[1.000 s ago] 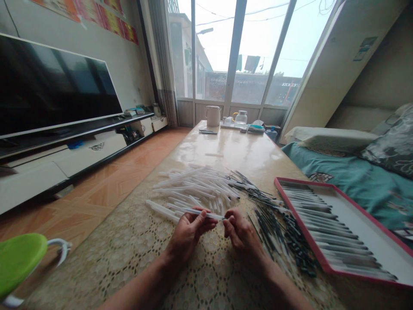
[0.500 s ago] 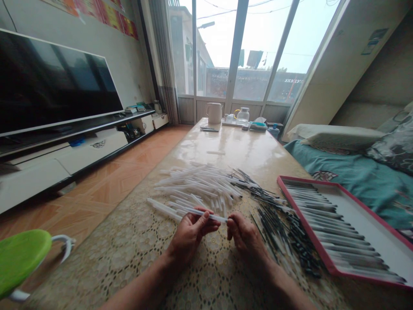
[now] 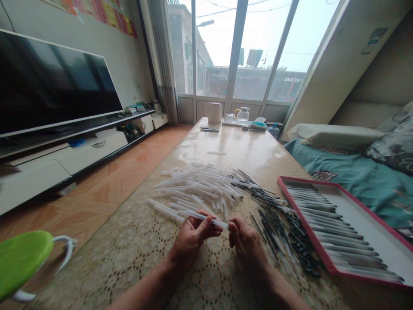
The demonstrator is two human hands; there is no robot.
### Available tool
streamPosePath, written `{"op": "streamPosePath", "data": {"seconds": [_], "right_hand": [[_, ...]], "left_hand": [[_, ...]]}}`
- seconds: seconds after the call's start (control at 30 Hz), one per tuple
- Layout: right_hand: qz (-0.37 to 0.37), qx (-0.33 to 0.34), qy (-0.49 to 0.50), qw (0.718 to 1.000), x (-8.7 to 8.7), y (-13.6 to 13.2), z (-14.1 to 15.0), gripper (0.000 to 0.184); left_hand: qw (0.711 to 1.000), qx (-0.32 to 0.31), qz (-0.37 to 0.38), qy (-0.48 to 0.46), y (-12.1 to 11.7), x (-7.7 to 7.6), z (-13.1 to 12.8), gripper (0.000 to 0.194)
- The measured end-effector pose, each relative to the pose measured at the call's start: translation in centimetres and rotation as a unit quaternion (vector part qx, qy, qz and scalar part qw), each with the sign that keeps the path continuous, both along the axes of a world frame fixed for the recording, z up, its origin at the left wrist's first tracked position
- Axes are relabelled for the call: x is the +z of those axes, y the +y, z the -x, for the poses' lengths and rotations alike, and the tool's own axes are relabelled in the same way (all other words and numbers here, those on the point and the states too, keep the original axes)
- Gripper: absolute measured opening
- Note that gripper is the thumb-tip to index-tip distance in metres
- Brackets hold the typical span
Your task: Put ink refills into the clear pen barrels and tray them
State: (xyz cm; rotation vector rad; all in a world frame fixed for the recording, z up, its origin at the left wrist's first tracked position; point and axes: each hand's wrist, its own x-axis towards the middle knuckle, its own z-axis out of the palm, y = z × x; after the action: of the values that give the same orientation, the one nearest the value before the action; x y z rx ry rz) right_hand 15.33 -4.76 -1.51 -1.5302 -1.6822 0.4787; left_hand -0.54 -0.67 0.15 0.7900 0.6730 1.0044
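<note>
A slim white pen point(image 3: 211, 220) is held level above the table's near part. Around its barrel, my left hand point(image 3: 192, 234) is closed with thumb and fingers. My right hand point(image 3: 244, 237) pinches the pen's right end, and its fingers hide that tip. Just beyond lie many loose white pen barrels point(image 3: 193, 183) in a heap. Right of my right hand are dark pen refills point(image 3: 272, 224) in loose bunches, with a pile of small black caps point(image 3: 303, 247) beside them.
A pink-rimmed box point(image 3: 371, 224) with a row of assembled pens point(image 3: 335, 224) stands at the right. On the table's far end are a beige jug point(image 3: 214, 113) and a glass pitcher point(image 3: 243, 115). A green stool point(image 3: 24, 260) is at the lower left.
Both hands have shifted slightly down and right with the pen between them. Their grip looks the same, and the piles and box stay as they were.
</note>
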Motion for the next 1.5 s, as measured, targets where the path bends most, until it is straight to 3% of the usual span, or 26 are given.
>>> {"op": "streamPosePath", "data": {"seconds": [0.2, 0.37, 0.5, 0.6, 0.7, 0.8, 0.93, 1.0, 1.1, 1.27, 1.5], "right_hand": [[-0.017, -0.011, 0.017, 1.0, 0.3, -0.2, 0.3, 0.041], [-0.078, 0.052, -0.006, 0.996, 1.0, -0.3, 0.9, 0.028], [-0.069, 0.092, -0.036, 0.993, 0.7, -0.3, 0.7, 0.026], [-0.051, 0.024, -0.039, 0.998, 0.5, 0.0, 0.0, 0.03], [-0.022, -0.065, 0.013, 0.998, 0.4, 0.4, -0.6, 0.032], [0.008, -0.089, 0.075, 0.993, 0.4, 0.6, -0.9, 0.033], [0.018, -0.099, 0.139, 0.985, 0.2, 0.7, -0.9, 0.029], [0.022, -0.107, 0.16, 0.981, 0.1, 0.7, -1.0, 0.029], [0.033, -0.105, 0.182, 0.977, 0.1, 0.9, -1.3, 0.028], [0.038, -0.097, 0.188, 0.977, 0.2, 1.1, -1.5, 0.031], [0.044, -0.091, 0.23, 0.968, 0.7, 1.0, -1.2, 0.029]], "left_hand": [[1.0, 0.008, -0.011, 0.008, -0.1, 0.1, 0.0, 0.017], [0.99, -0.005, -0.102, 0.094, -0.4, 0.7, 0.2, 0.013], [0.987, -0.007, -0.12, 0.107, -0.1, 0.5, 0.1, 0.016], [0.989, 0.02, -0.104, 0.1, 0.2, 0.1, -0.2, 0.025], [0.98, 0.009, -0.123, 0.157, -0.4, 0.2, -0.5, 0.024], [0.934, -0.075, -0.186, 0.295, -2.1, 1.7, -0.4, 0.015], [0.8, -0.162, -0.363, 0.45, -3.4, 4.5, 0.3, 0.014], [0.741, -0.128, -0.425, 0.505, -2.2, 5.3, 0.5, 0.018], [0.678, -0.058, -0.478, 0.555, 1.5, 5.3, 0.3, 0.025], [0.664, -0.067, -0.513, 0.54, 6.6, 3.9, -0.4, 0.019], [0.664, -0.11, -0.534, 0.512, 8.6, 2.9, -1.0, 0.011]]}}
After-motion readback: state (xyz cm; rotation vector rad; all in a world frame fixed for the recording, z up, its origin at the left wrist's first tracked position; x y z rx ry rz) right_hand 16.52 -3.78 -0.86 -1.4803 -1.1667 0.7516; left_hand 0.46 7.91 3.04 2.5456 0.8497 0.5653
